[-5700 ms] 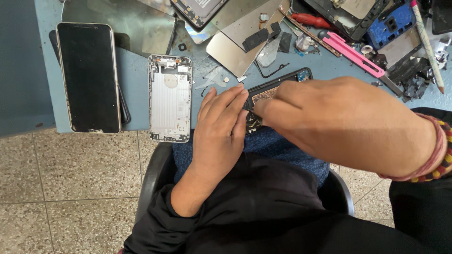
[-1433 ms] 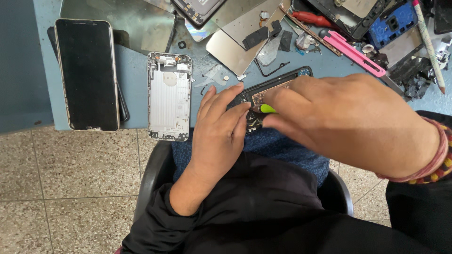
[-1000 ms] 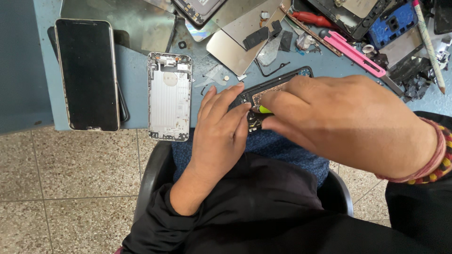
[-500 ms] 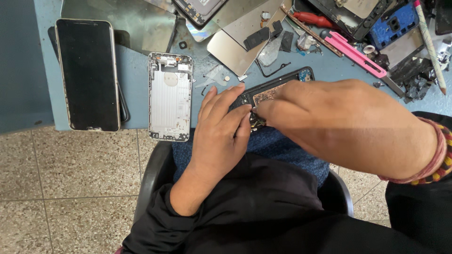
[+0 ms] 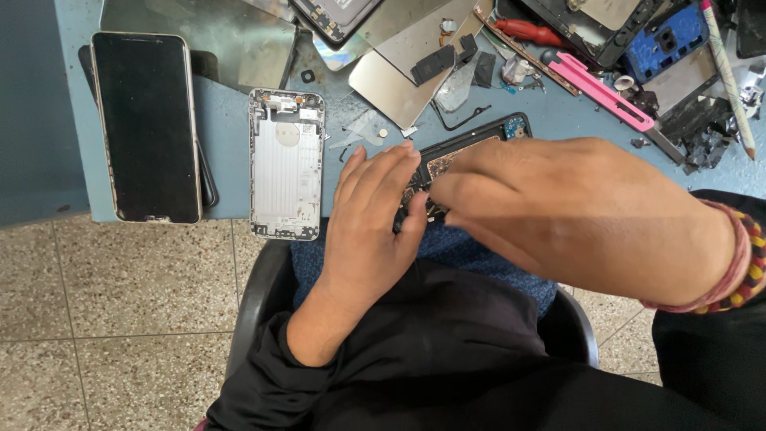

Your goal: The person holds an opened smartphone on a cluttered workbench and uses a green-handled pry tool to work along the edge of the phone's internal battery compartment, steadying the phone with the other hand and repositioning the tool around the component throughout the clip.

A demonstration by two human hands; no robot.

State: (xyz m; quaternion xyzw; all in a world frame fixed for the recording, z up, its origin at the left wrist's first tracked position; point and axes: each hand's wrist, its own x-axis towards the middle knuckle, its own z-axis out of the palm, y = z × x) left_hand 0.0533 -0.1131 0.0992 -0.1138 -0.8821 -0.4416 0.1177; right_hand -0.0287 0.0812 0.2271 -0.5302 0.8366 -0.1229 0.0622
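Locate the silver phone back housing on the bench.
In the head view, the silver phone back housing lies inner side up at the blue table's near edge, between the black-screened phone and the left hand.

Just one view here, a head-worn cam looking almost straight down over the person's lap. It sits pretty close, so the right hand looms big and the left hand sits near the middle. The top of the frame catches the near edge of the blue workbench; the lower part shows terrazzo floor and a black chair. No second view to overlap with.
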